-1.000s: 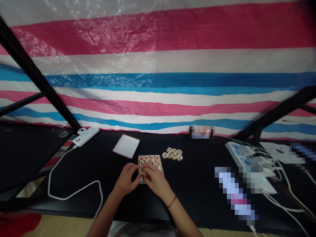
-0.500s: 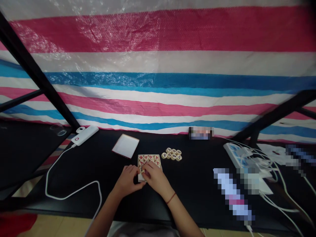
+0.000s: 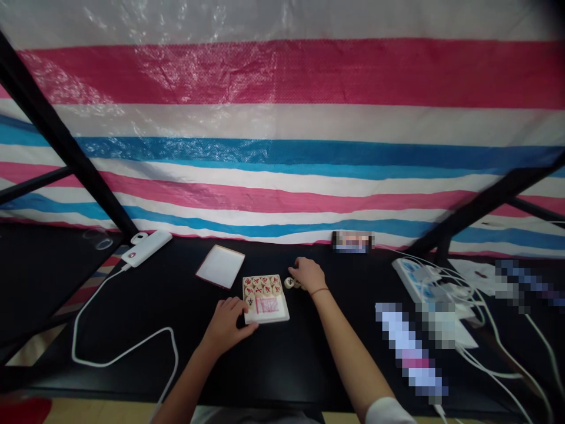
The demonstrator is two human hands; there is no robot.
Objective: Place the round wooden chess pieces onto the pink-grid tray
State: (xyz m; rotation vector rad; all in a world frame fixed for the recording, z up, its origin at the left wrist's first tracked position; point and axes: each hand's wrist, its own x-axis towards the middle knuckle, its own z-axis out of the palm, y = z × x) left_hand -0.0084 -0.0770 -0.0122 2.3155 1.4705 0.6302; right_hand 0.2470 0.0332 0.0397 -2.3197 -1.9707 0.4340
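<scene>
The head camera looks down at a black table with two bare hands on it. The left hand lies on the table with its fingers spread a little. The fingertips touch the left edge of a small square board. This grip is open and holds nothing.

The board is pale and has pink lines on its bare lower part. Round wooden chess pieces with red marks sit close together in rows on its upper part. They are smooth, flat discs.

The right hand is just past the board's right side, with its fingers curled down over a small heap of the same pieces. One piece shows just left of the fingers, and the hand hides the rest. I cannot tell if this grip is clamped on a piece. A red thread circles the right wrist.

Behind the board lies a thin white card with a red edge. To the left is a white power bank with a long white cable. To the right is a white power strip with tangled cords. A shiny striped plastic sheet hangs behind the table.
</scene>
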